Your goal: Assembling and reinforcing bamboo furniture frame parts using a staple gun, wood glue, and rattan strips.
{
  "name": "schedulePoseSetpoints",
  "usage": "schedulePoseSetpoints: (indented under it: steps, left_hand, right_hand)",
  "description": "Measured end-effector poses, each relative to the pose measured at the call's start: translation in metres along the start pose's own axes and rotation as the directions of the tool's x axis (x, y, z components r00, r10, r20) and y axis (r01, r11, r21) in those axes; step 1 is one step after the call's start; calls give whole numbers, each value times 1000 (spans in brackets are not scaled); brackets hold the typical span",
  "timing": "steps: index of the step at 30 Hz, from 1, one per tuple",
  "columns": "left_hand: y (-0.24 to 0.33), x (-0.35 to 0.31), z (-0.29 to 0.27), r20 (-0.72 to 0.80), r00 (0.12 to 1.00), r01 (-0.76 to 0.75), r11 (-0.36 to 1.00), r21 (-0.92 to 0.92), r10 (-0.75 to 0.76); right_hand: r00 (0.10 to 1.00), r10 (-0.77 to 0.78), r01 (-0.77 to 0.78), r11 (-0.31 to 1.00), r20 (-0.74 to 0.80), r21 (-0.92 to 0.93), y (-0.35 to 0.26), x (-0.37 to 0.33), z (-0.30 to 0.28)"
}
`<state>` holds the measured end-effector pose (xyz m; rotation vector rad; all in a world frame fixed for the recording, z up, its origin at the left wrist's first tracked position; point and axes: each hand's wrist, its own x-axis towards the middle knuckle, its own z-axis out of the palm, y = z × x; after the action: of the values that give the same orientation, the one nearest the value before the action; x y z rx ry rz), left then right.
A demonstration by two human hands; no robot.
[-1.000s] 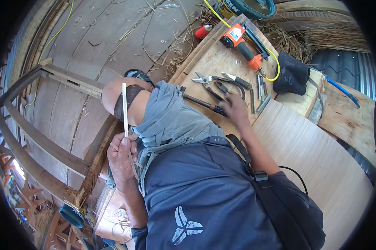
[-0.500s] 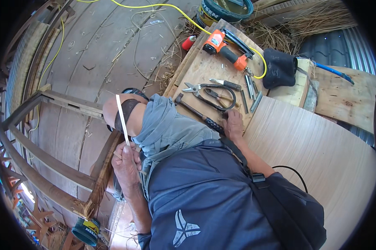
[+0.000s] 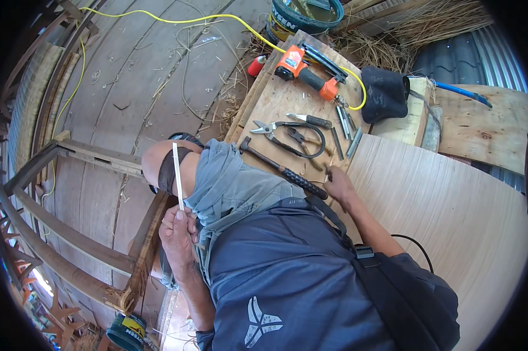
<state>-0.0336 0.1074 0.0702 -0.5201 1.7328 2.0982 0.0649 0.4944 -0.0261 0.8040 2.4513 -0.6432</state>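
Observation:
My left hand (image 3: 177, 234) pinches a thin pale strip (image 3: 177, 175), which sticks up past my bent knee and its dark strap. At the workbench's (image 3: 258, 108) near right edge, my right hand (image 3: 339, 186) has curled fingers; whatever lies in them, if anything, is hidden. Beside it is the black-gripped handle of a hammer (image 3: 275, 165). Just beyond the fingers lie pliers with yellowish handles (image 3: 305, 140), partly inside the black loop handles of snips (image 3: 265, 127). Farther off rest a knife (image 3: 313, 121) and several metal staple strips (image 3: 347, 126).
An orange staple gun (image 3: 308, 70) with a yellow air hose (image 3: 217, 16) lies on the bench's far end, near a black pouch (image 3: 385, 93). A wooden frame (image 3: 71, 228) stands at left. Right is a pale board (image 3: 439, 205); a bucket (image 3: 302, 23) stands beyond.
My right hand has shifted right and nearer, away from the hammer, so more of its handle shows. My left hand still holds the strip, almost in place. The view has shifted slightly.

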Motion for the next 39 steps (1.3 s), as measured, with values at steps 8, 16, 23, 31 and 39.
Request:
schedulePoseSetpoints:
  steps: [8, 16, 23, 31, 39]
  left_hand:
    - [3, 4, 0, 18, 1000, -7, 1000, -11, 8]
    - [-1, 8, -9, -12, 1000, 14, 999, -49, -14]
    - [3, 11, -6, -4, 1000, 6, 999, -34, -6]
    - [2, 12, -14, -11, 1000, 5, 999, -53, -5]
    - [1, 12, -11, -35, 999, 12, 998, -55, -14]
  right_hand:
    - [854, 141, -121, 990, -501, 72, 8, 108, -50]
    - [870, 366, -386, 922, -331, 5, 21, 112, -48]
    - [877, 382, -375, 924, -292, 81, 42, 91, -38]
    - [865, 381, -340, 924, -327, 178, 78, 124, -84]
    - [893, 309, -297, 951, -327, 89, 37, 101, -54]
